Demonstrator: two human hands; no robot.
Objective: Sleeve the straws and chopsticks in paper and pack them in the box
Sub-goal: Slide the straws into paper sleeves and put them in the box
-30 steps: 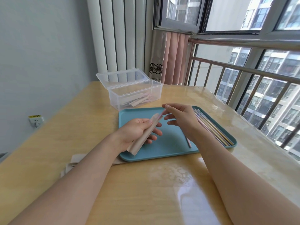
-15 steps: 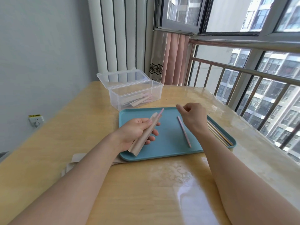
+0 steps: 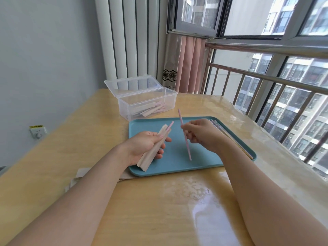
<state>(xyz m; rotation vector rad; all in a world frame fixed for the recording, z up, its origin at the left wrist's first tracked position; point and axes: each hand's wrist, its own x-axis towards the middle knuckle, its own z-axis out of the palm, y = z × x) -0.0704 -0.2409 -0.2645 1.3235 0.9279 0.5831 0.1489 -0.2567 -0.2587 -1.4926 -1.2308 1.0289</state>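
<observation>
The right hand [image 3: 202, 134], which half a second ago reached empty toward the teal plastic tray [image 3: 142, 172], now pinches a thin pink straw [image 3: 184, 134] and holds it lifted over the tray, so a second straw is probably about to be sleeved. The left hand [image 3: 145, 145] grips a long, flat beige paper sleeve [image 3: 152, 153] with another pink straw tip [image 3: 170, 126] protruding. Finished sleeves lie in the clear plastic box [image 3: 147, 105] beyond; loose slender sticks [image 3: 229, 134] remain at the tray's right edge.
</observation>
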